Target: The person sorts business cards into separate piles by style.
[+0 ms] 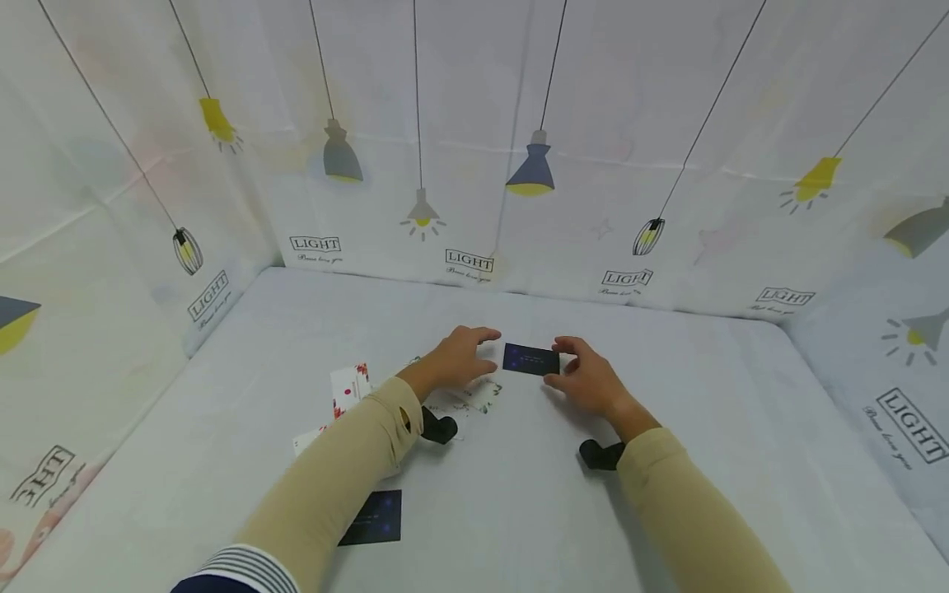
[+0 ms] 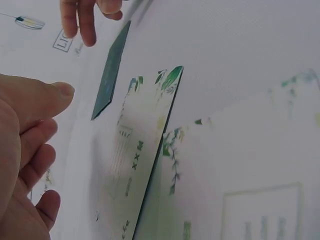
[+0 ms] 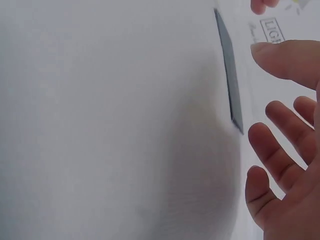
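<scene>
A dark blue card (image 1: 530, 359) with small pale print lies flat on the white cloth, between my two hands. My right hand (image 1: 587, 379) is at the card's right end, thumb and fingers spread; the right wrist view shows a small gap between those fingers and the card (image 3: 230, 75). To the card's left hovers my left hand (image 1: 454, 360), thumb and fingers apart with nothing between them. Beneath my left hand and wrist are white cards with green leaf prints (image 1: 483, 395). In the left wrist view, one leaf-print card (image 2: 145, 135) partly overlaps another (image 2: 255, 165).
White cards with red flowers (image 1: 348, 385) lie left of my left forearm, which partly hides them. A second dark blue card (image 1: 380, 517) shows beside that sleeve, nearer me. A lamp-patterned cloth backdrop (image 1: 474, 214) rises behind the white surface (image 1: 704, 371) and at both sides.
</scene>
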The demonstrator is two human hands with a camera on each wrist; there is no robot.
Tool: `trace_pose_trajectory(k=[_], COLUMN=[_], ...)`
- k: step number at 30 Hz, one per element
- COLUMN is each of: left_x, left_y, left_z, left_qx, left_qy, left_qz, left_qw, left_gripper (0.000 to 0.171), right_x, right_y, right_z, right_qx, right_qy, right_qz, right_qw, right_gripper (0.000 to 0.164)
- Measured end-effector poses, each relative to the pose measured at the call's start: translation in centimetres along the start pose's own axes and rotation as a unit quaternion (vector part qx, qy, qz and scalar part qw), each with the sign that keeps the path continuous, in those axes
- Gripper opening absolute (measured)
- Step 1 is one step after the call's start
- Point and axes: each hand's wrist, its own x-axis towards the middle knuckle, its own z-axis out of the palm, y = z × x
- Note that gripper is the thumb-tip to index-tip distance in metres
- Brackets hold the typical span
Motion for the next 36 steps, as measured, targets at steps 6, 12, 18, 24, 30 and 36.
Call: trace_pose_trajectory(k=[6,12,18,24,30,36], left_x=[-2.2,-5.3,-9.3,-13.2,-16.1,-18.6], left_y=[-0.2,-0.1,-0.7,-0.8,-1.0,-1.9], left_z=[-1.5,-2.6,-3.5,-3.8,-3.7,-3.9], left_qx=[-0.034,-0.032,-0.029,-0.051,-0.034,-0.015], left_qy=[0.006,0.020,0.024,0.034,0.040,0.037], left_qz=[0.046,0.055,0.060,0.058,0.053,0.035], left_qw=[0.9984,0.9978,0.9975,0.9964,0.9972,0.9986], left_gripper=[0.057,0.059,0.061,0.066,0.064,0.061], right_x=[-1.1,-2.6,-4.7,-6.2,-7.3,-8.4], right_y=[-1.3,-3.4,-5.7,-7.5,-8.8,-10.2], right_z=[-0.2,0.8,2.4,4.0,5.7,7.0], right_qx=[0.018,0.034,0.048,0.050,0.047,0.040], right_qy=[0.003,-0.002,-0.029,-0.057,-0.085,-0.118], right_qz=[-0.038,-0.085,-0.146,-0.183,-0.188,-0.172], right_qw=[0.999,0.996,0.988,0.980,0.977,0.977], right_gripper=[0.066,0.062,0.063,0.062,0.063,0.065])
